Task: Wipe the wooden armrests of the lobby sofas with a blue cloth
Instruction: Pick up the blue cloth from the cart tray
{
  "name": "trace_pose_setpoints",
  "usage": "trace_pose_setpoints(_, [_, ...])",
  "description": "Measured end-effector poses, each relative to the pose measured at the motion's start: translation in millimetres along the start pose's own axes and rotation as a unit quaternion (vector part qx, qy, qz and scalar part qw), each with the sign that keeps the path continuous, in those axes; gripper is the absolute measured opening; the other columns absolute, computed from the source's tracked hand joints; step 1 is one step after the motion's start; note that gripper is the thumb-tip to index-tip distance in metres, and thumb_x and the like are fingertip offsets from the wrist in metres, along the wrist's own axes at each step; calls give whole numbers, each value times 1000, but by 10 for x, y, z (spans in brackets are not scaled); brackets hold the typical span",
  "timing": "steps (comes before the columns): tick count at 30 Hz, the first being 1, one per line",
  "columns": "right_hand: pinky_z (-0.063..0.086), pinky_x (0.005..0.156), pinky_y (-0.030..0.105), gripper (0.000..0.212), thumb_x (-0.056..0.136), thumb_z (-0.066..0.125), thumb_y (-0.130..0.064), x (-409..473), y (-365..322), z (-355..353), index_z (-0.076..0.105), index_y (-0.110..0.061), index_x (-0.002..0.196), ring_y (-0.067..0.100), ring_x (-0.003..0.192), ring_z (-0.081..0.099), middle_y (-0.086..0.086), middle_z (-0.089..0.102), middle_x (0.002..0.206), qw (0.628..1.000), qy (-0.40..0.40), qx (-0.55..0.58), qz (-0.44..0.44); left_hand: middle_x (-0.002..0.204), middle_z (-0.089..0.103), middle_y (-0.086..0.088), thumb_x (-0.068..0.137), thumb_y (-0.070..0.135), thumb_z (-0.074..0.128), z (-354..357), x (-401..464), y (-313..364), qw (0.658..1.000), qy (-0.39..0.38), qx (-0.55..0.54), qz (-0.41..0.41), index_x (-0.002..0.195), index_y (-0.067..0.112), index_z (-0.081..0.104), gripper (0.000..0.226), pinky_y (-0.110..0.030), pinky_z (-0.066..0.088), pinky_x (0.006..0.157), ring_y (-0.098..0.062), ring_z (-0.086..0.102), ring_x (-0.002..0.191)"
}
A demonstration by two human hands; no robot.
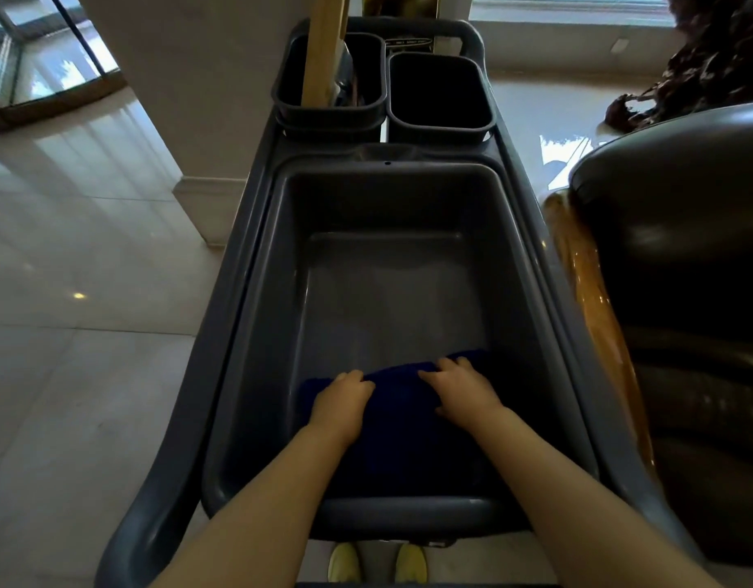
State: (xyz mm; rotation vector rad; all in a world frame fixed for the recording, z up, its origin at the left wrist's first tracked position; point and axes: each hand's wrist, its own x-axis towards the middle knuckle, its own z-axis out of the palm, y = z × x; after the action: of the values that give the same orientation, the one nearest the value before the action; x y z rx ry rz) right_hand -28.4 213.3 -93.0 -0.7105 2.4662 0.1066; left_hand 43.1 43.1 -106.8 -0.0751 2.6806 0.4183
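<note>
A dark blue cloth (pixel 402 422) lies folded at the near end of a large grey tub (pixel 264 316) on a cleaning cart. My left hand (pixel 340 403) rests on the cloth's left part, fingers curled over its far edge. My right hand (pixel 461 392) lies on the right part, fingers bent on the fabric. Both hands press on the cloth, which stays on the tub floor. A sofa's glossy wooden armrest (pixel 591 290) runs along the cart's right side, beside a dark leather sofa (pixel 684 265).
Two small black bins (pixel 440 120) sit at the cart's far end; the left one holds a wooden handle (pixel 321 48). A white pillar (pixel 188 120) stands left of the cart. Pale polished floor (pixel 77 290) spreads to the left. Yellow shoes (pixel 376 562) show below the cart.
</note>
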Motion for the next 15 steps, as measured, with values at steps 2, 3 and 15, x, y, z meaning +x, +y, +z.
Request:
trace_pose_setpoints(2, [48, 87, 41, 43, 89, 50, -4, -10, -9, -4, 48, -15, 130, 34, 117, 41, 13, 47, 129, 999, 11, -25, -19, 113, 54, -10, 83, -7, 47, -13, 3, -12, 1000, -2, 2, 3, 110, 9, 58, 33, -32, 46, 78, -24, 52, 102])
trace_pose_setpoints(3, [47, 87, 41, 39, 88, 48, -2, -14, -7, -13, 52, -14, 126, 34, 114, 45, 13, 50, 126, 999, 10, -20, -26, 113, 56, -9, 84, -5, 47, -35, 8, -35, 1000, -10, -13, -4, 108, 10, 59, 31, -31, 46, 78, -24, 55, 100])
trace_pose_setpoints(15, [52, 75, 26, 28, 72, 67, -12, -358, 327, -769, 69, -26, 96, 8, 82, 60, -4, 65, 94, 969, 89, 230, -23, 90, 68, 3, 73, 7, 69, -1034, -71, -113, 971, -2, -240, 1, 95, 18, 71, 25, -22, 51, 80, -8, 64, 85])
